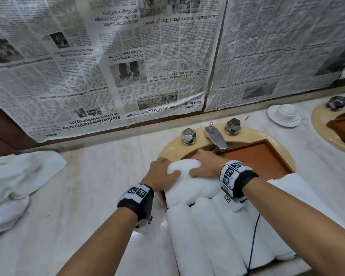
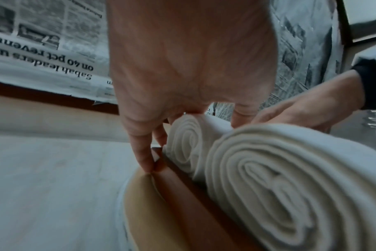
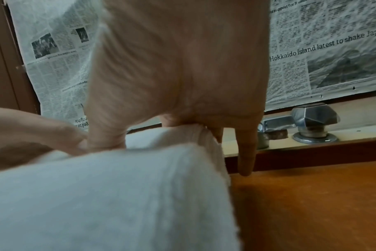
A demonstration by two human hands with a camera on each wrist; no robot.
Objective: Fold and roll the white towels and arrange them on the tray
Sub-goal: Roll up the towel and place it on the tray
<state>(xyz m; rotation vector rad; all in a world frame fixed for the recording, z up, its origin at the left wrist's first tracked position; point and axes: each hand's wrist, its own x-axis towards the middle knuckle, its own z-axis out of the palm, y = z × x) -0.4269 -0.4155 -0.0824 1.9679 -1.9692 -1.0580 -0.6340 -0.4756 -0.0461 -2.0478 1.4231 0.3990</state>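
Several rolled towels already packed on the tray, near the wrists. Left hand and right hand curled round another roll, far end. Loose towels left of the hands, unfolded.

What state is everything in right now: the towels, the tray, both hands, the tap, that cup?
Held towel: rolled, in both hands at the tray's far left.
Other rolls: rolled, side by side on the tray.
Loose towels: unrolled, heaped on the counter.
Tray: partly filled, over the sink.
Left hand: gripping the roll.
Right hand: gripping the roll.
Tap: no water running.
Cup: upside down on its saucer.
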